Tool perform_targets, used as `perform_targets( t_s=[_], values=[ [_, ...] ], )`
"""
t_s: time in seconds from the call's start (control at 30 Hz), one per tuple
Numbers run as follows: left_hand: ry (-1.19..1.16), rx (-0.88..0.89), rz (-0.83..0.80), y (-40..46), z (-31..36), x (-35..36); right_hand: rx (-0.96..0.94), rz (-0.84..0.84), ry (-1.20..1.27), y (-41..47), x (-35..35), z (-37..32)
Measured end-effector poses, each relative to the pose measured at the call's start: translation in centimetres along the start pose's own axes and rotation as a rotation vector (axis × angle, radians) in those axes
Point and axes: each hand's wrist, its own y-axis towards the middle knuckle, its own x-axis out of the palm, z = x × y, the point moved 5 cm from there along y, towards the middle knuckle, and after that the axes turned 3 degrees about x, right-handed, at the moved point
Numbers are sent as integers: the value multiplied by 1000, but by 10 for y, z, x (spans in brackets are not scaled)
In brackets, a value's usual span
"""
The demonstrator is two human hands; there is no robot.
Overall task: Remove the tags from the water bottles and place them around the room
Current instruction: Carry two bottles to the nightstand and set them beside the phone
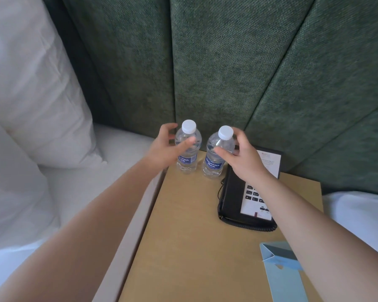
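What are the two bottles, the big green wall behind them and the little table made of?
The two bottles look like clear, glossy plastic: you can see through them, and each has a white cap. The green wall looks like padded woven fabric, with a coarse matte weave and stitched seams. The table looks like smooth tan wood or laminate; no grain shows, so I cannot tell which.

a hotel bedroom, seen at the bedside.

we note a padded green headboard [216,62] running behind white pillows [31,94] and white bedding [109,184], with a second white bed edge [358,212] on the far side of a tan nightstand [190,225]; on it we see a black corded desk phone [247,199], a printed card [270,162] and two complimentary-style water bottles [188,147].
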Motion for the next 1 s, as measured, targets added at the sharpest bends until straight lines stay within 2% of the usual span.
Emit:
perform_targets(
  t_s=[0.1,0.17,0.27,0.5,0.6,0.73,1.0],
  values=[
    [-105,-32,-231,-2,0,-3,83,-105,12,0,-2,10],
    [-118,4,-277,-2,1,-2,115,-143,34,0,-1,16],
    [-102,51,-170,2,1,-1,104,-104,67,3,4,17],
    [122,113,113,19,-1,6,67,-38,46,21,2,9],
    [154,121,141,27,-2,7,78,-13,76,24,5,7],
    [155,131,159,35,-2,7,54,146,63,25,8,0],
    [191,147,172,40,0,9,73,257,86,26,10,1]
  ],
)
